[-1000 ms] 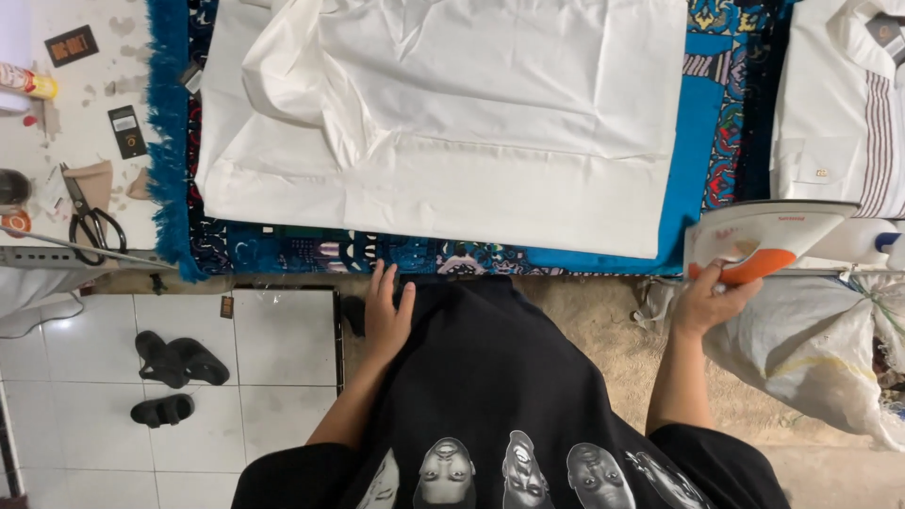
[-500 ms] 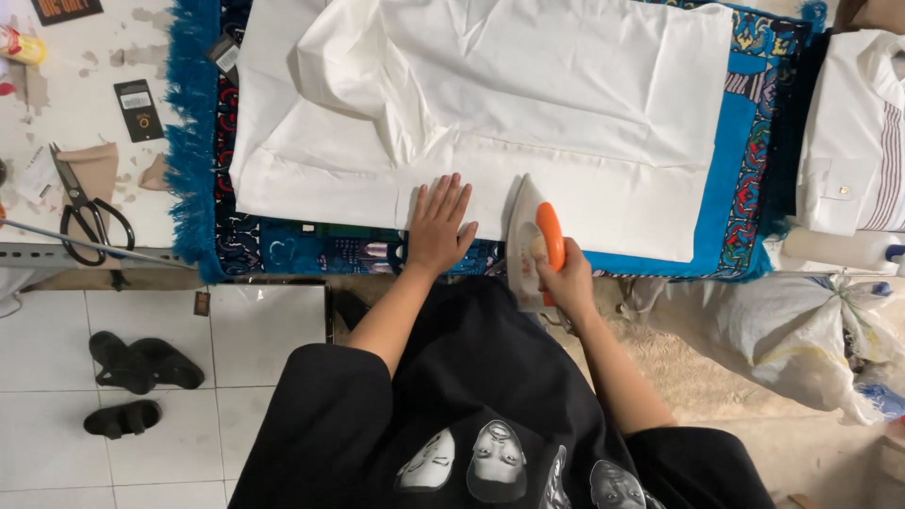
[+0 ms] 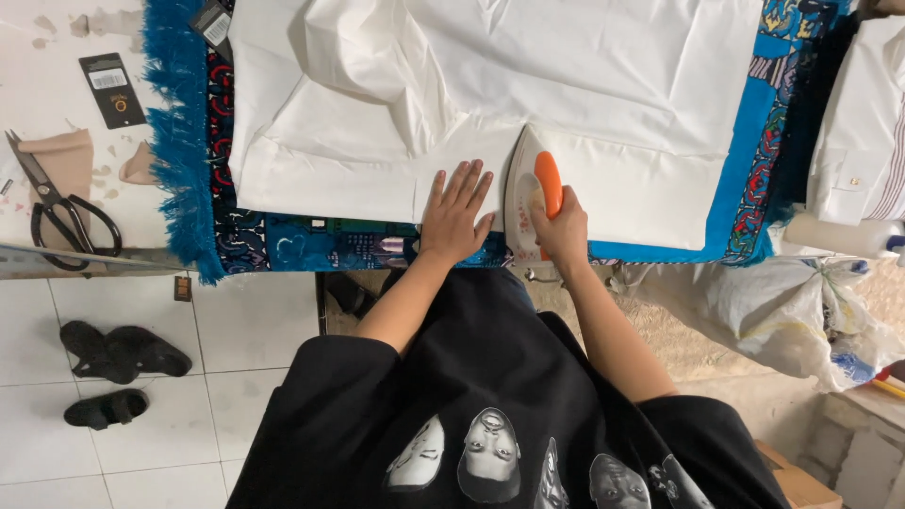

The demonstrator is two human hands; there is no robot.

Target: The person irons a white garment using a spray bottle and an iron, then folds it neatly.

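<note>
A white garment (image 3: 490, 104) lies spread on a blue patterned cloth (image 3: 745, 170) that covers the table. My left hand (image 3: 456, 215) presses flat on the garment's near edge, fingers spread. Just to its right, my right hand (image 3: 560, 228) grips the orange handle of a white iron (image 3: 526, 188), which rests on the white fabric with its tip pointing away from me.
Black scissors (image 3: 58, 209) and a dark card (image 3: 113, 89) lie on the white surface at the left. Folded white shirts (image 3: 863, 132) sit at the right, with plastic bags (image 3: 801, 311) below them. Dark sandals (image 3: 121, 351) lie on the tiled floor.
My right hand has brought the iron from the right side onto the garment. My left hand came up from the table edge and now lies flat on the fabric.
</note>
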